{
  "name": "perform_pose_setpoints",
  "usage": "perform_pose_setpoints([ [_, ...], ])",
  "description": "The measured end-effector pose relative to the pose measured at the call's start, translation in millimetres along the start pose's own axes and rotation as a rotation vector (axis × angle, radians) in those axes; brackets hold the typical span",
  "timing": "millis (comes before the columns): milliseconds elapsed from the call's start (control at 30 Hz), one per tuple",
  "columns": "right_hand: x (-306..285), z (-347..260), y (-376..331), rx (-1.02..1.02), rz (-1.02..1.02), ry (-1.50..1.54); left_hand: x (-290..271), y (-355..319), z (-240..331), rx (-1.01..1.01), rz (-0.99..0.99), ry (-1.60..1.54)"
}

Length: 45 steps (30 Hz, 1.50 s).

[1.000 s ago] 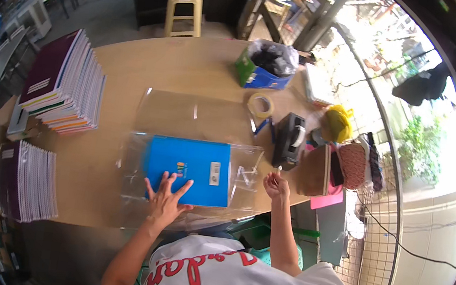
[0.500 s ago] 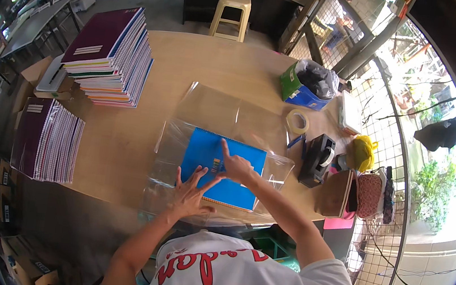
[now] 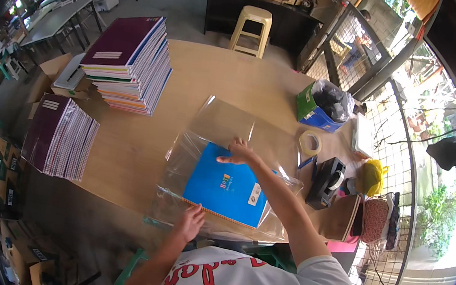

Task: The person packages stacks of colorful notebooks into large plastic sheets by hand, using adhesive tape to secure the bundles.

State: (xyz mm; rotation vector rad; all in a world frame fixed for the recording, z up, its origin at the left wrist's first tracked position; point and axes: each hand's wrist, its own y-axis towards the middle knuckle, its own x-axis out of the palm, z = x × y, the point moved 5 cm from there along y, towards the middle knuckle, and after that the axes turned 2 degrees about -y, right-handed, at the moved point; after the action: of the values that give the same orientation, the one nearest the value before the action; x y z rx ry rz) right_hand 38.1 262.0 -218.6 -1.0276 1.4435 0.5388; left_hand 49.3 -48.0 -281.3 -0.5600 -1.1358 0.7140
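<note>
A blue spiral notebook lies flat on a clear plastic sheet on the table. Its orange coil runs along the edge nearest me, and a white sticker is on its cover. My right hand rests at the notebook's far edge, thumb apart from the fingers and over the cover. Close to the near left corner, my left hand has its fingertips stretched to the coil edge and the plastic there. Neither hand visibly holds anything.
Two notebook stacks with dark purple covers stand at left. Along the right are a tape roll, a blue pen, a black tape dispenser, a bag-lined box and a yellow pouch. A stool stands beyond the table.
My left hand has come off the cover and back to the notebook's near edge. My right hand has moved from mid-cover to the far edge. The view has shifted slightly.
</note>
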Motion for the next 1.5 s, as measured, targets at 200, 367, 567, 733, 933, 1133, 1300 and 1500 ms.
perform_pose_setpoints([
  [200, -52, -9, -68, 0.038, -0.069, 0.43, 29, -26, 2, 0.098, -0.056, -0.025],
  [367, -120, 9, -189, -0.262, 0.564, 0.631, 112, -90, 48, 0.898, -0.162, 0.836],
  [567, 23, 63, -199, 0.006, 0.855, 1.181, 132, -75, 67, 1.184, -0.355, 0.962],
  [733, -74, 14, -228, -0.122, 1.135, 1.08, 142, -85, 77, 1.508, -0.031, 0.93],
  [933, -226, -104, -257, -0.295, 0.876, 0.032, 156, -92, 75, 1.565, 0.073, 0.839],
  [1133, -255, -61, -257, -0.241, 0.887, 0.473, 164, -122, 86, 1.74, 0.136, 1.222],
  [1300, -261, -47, -208, -0.154, 0.838, -0.221, 170, -122, 93, 1.718, -0.119, 1.312],
  [1500, -349, -15, -275, -0.248, 0.982, -0.018, 190, -139, 118, 1.546, -0.42, 1.804],
])
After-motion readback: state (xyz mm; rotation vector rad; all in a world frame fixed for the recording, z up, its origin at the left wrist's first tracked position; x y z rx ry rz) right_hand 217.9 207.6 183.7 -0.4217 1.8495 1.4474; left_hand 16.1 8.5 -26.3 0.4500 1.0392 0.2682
